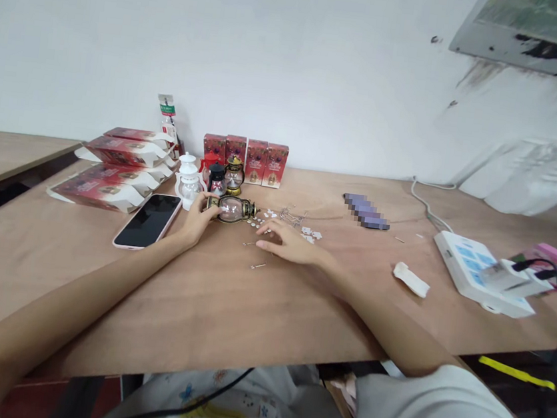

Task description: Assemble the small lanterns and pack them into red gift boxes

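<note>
Left fingers (pixel 211 213) clamp the lantern (pixel 232 210) (sideways, likely against rolling); right fingers (pixel 271 247) stand apart, nearer the bench's back edge (pixel 322 175).

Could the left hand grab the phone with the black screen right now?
Probably, once it lets go: the left hand holds the bronze-coloured lantern, but the phone lies close by, face up, and nothing seems to cover it or stand between.

Left hand (pixel 199 219) out at eleven o'clock — fingers curled in a grip, forearm slanting up from seven; right hand (pixel 287 242) near twelve — palm down, fingers loosely bent, apart!
</note>
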Tool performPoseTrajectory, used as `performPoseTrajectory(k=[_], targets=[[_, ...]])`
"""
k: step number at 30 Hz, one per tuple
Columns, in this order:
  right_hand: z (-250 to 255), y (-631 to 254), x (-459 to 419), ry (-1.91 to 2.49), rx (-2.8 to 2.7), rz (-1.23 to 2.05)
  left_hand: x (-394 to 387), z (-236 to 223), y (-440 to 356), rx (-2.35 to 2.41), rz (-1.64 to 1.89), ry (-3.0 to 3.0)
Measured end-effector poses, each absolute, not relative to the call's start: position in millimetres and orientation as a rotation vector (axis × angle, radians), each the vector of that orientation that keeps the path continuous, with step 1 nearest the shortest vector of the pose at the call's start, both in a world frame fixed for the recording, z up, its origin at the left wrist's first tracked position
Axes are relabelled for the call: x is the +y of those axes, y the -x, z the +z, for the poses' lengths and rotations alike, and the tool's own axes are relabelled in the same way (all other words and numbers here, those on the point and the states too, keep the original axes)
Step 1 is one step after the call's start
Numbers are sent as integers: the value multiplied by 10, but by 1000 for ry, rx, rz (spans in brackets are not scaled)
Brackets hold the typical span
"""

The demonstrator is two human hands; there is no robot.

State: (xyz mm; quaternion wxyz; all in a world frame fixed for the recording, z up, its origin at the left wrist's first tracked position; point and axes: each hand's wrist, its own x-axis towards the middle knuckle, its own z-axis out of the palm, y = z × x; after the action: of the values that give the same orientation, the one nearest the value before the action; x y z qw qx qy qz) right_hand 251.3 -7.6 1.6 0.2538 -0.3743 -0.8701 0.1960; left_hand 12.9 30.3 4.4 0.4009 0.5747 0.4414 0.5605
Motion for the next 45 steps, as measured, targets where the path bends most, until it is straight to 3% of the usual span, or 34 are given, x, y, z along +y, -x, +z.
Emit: performPoseTrajectory(k=[13,30,45], targets=[[85,-2448,-198,839,-2688,84,235,114,-134,1008,1325,-1334],[-86,-2401,-131,956,-2104,-20,178,36,-290,994,1384,-1174],[-130,-2418,-87,961,-2079,8,102,38,-369,943,1370,-1072]])
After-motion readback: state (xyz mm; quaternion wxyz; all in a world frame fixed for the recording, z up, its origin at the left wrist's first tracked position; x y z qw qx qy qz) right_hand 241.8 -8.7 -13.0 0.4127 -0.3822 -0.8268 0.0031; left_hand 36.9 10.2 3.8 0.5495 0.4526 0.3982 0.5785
